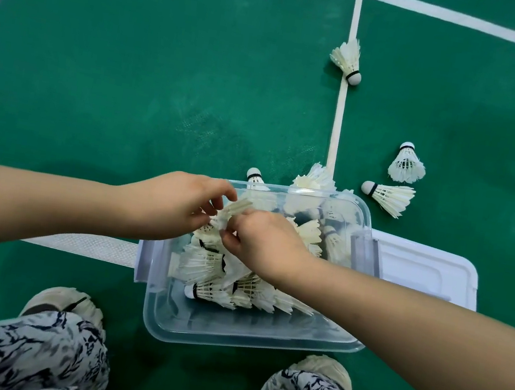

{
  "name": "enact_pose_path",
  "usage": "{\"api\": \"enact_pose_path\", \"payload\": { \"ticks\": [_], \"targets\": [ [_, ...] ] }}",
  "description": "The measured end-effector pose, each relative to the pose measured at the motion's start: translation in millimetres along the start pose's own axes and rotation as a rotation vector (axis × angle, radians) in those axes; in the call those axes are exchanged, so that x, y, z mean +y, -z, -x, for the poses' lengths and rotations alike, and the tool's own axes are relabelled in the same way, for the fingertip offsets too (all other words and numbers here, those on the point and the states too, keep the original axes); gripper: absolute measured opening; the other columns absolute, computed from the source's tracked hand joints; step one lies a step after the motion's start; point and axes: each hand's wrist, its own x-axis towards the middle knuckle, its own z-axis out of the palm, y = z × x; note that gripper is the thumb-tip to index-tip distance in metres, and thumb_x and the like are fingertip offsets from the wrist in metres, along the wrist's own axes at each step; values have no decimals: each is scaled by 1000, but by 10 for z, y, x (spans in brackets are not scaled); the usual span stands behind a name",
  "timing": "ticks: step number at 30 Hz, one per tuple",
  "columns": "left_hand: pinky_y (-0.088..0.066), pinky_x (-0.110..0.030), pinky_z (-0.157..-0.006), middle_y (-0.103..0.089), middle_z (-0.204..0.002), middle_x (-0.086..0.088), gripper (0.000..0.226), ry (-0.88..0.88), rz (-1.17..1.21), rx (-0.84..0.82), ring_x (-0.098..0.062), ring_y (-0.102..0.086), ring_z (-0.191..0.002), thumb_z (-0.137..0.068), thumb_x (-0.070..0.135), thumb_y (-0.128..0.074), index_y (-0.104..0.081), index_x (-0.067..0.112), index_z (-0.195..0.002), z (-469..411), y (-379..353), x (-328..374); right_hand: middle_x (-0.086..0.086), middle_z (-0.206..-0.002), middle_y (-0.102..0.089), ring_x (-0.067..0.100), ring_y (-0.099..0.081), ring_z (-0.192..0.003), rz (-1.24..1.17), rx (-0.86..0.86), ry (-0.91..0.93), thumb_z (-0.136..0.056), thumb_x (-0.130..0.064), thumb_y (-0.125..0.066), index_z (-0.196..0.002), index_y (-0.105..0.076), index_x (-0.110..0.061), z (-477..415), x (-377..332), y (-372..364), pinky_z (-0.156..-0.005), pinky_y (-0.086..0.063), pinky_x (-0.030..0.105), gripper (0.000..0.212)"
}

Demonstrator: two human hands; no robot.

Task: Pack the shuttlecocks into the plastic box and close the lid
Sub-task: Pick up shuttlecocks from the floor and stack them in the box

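- We see a clear plastic box [253, 339] standing open on the green floor [166, 79]. A pile of shuttlecocks [204, 264] lies on its side in the box's far and middle parts.
- The lid [422, 271] lies flat on the floor just right of the box, its left edge hidden behind the box wall.
- Above the pile, both hands meet on one shuttlecock [229, 214]. Our left hand [173, 205] pinches its feathers with curled fingers. Our right hand [264, 246] grips its lower end between thumb and curled fingers.
- The cork of that shuttlecock is hidden by the fingers.
- Three loose shuttlecocks [406, 164] lie on the floor to the far right, one of them on a white line [337, 123].
- Two more [314, 178] sit just behind the box's far wall, partly cut off by the rim.
- We cannot count the pile, since the feathers overlap and the right forearm covers part of it.
- Our shoes [63, 302] and patterned trousers [21, 356] are cut off by the near edge.
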Motion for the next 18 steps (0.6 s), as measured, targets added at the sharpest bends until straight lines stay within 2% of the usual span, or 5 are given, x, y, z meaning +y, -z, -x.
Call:
{"api": "enact_pose_path", "payload": {
  "ticks": [4,9,14,18],
  "targets": [
    [-43,-21,-90,-61,-116,2,37,-13,-28,-36,-6,-55,-93,-89,9,-47,-45,21,-124,-26,-45,4,15,-116,-59,34,-59,-101,12,-88,35,-97,-29,-40,-108,-60,-7,11,36,-132,-69,-36,32,32],
    [-40,-26,-96,-54,-132,-1,48,-24,-135,-208,-17,-52,-117,-86,6,-46,-40,22,-130,-46,-163,-10,12,-116,-57,32,-56,-106,47,-93,-34,-92,-12,-45,-114,-60,-7,31,145,-282,-81,-42,34,27],
    [-38,-28,-99,-50,-136,-2,49,-27,-226,-283,-20,-49,-120,-87,11,-45,-38,24,-134,-62,-184,23,12,-122,-58,30,-52,-114,-35,-140,-40,-92,-31,-50,-119,-57,-10,69,182,-198,-96,-43,37,36],
    [-42,-24,-93,-61,-123,2,36,-27,-218,-247,-14,-57,-110,-90,19,-47,-47,24,-125,-37,-71,67,8,-123,-59,23,-52,-116,-162,-22,-74,-90,-31,-51,-126,-56,-14,199,173,-18,-98,-41,33,40]
  ]
}}
